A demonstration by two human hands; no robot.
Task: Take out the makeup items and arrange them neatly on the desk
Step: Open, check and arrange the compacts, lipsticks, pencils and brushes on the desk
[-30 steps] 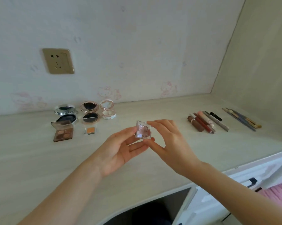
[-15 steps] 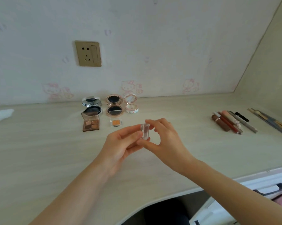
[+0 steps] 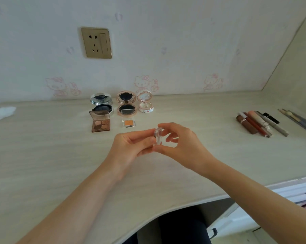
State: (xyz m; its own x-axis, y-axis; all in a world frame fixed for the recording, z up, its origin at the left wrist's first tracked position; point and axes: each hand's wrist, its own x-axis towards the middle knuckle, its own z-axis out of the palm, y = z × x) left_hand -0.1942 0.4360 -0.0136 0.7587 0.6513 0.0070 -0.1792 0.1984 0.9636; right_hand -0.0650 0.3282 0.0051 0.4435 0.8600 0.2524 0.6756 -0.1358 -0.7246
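A small clear square eyeshadow case [image 3: 158, 137] is held edge-on above the middle of the pale wooden desk [image 3: 43, 155]. My left hand [image 3: 131, 148] pinches its left side and my right hand [image 3: 182, 147] pinches it from top and bottom. Behind them stand three open round compacts: silver [image 3: 101, 103], rose-gold [image 3: 126, 104] and small white [image 3: 145, 103]. In front of those lie a brown four-pan palette [image 3: 100, 123] and a small orange eyeshadow [image 3: 128, 122]. Lip tubes and pens [image 3: 259, 123] lie in a row at the right.
Brushes [image 3: 300, 120] lie at the far right by the side wall. A white tissue [image 3: 1, 112] sits at the left edge. A wall socket [image 3: 96, 42] is above the compacts. An open white drawer [image 3: 289, 199] shows below the desk's front edge at the right.
The small case has turned from face-on to edge-on between my fingers. The view has shifted left, so the compacts now sit nearer the middle. Both hands keep their hold.
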